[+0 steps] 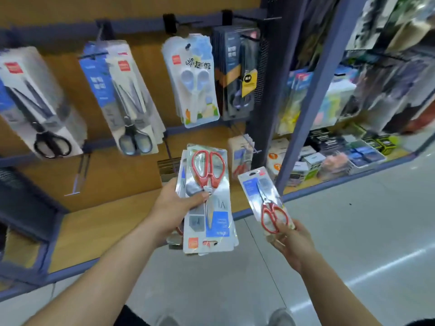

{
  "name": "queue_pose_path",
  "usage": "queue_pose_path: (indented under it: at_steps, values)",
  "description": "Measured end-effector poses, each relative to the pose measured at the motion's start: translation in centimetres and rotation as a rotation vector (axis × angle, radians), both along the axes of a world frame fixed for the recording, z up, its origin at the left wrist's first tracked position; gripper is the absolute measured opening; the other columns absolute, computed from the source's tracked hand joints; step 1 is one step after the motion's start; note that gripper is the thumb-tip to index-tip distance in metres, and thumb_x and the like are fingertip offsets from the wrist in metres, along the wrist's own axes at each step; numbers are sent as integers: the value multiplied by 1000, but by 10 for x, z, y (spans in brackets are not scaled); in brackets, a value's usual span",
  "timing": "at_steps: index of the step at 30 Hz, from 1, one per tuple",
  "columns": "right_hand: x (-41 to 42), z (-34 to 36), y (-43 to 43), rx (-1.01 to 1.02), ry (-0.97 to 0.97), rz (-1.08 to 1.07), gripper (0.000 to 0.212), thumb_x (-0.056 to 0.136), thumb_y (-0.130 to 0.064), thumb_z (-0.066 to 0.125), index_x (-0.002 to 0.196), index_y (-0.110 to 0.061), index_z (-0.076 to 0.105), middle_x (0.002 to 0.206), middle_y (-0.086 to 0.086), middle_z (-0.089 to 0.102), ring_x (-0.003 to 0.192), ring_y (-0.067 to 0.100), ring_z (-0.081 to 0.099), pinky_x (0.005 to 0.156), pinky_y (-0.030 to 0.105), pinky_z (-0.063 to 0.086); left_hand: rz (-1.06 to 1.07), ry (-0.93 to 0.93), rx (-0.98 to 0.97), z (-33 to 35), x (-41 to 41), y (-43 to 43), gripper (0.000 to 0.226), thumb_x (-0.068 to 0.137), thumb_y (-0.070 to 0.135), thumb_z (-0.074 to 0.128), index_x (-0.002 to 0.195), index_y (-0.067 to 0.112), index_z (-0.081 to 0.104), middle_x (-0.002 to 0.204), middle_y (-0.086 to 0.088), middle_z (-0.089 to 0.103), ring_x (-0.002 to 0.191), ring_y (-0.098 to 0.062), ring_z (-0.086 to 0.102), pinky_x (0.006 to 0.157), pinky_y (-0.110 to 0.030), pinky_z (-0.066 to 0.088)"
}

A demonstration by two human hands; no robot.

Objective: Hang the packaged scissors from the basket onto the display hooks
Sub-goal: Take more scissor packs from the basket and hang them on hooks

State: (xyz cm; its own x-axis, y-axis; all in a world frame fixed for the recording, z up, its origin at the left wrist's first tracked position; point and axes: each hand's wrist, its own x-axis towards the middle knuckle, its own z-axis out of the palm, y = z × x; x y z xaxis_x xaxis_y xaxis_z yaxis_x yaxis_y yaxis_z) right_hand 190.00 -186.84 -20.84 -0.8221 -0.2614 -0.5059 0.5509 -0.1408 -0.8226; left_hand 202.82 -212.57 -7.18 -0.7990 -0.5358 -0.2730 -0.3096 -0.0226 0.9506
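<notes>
Plainly, the left edge is smeared: a black-handled pack (40, 102) hangs tilted there, its upper end lost in blur, its print unreadable. Right of it hangs a grey-handled pack (128, 100). Below and between the two, a bare hook (78, 176) juts out over the shelf (106, 222), with free room around its tip. Next along hang a pale blue pack (193, 81) and a dark pack (237, 74); where their hooks are fixed is hard to make out.

The left hand (174, 203) grips a stack (209, 201) of scissors packs, thumb across the top one and fingers hidden behind. How many packs are in the stack cannot be told. The top one shows its red handles uppermost. Behind the stack a small hook rack (249, 143) is partly covered.

The right hand (292, 241) pinches a single pack (266, 198) by its lower end, red handles down, with most of its fingers behind the card. It is tilted, apart from the stack, in the air near the shelf's front edge. A blue post (306, 114) stands just behind it, and the goods right of the post are a blur. Open floor (364, 231) spreads below and to the right of the hands.
</notes>
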Motion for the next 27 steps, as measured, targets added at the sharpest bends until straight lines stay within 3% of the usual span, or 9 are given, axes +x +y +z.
queue_pose_path:
  at_steps: [3, 7, 14, 27]
  values:
    - [-24, -18, -22, -24, -16, -36, 27, 94, -16, 72, 118, -7, 64, 91, 6, 76, 78, 20, 73, 66, 34, 61, -23, -35, -10, -12, -20, -8, 34, 86, 21, 81, 116, 23, 65, 100, 4, 80, 86, -18, 79, 69, -37, 62]
    - [-55, -32, -48, -87, -37, -80, 18, 98, -15, 67, 115, -13, 63, 101, 9, 74, 87, 22, 73, 63, 32, 61, -18, -73, -7, -29, -27, -22, 31, 87, 19, 80, 115, 22, 66, 98, 3, 80, 85, -18, 79, 64, -31, 60]
    - [-84, -42, -72, -121, -5, -82, 31, 99, -14, 64, 130, -15, 61, 120, 10, 73, 112, 29, 70, 81, 40, 60, 11, -85, 58, -43, -31, -32, 35, 87, 20, 80, 118, 21, 65, 101, 2, 80, 88, -23, 79, 78, -45, 62]
    - [-88, -50, -99, 53, 20, -168, 37, 96, -27, 71, 127, -13, 56, 114, 13, 71, 101, 33, 73, 70, 38, 63, 21, -77, 77, -43, -33, -38, 34, 86, 23, 80, 115, 25, 63, 101, 3, 80, 87, -21, 79, 71, -40, 63]
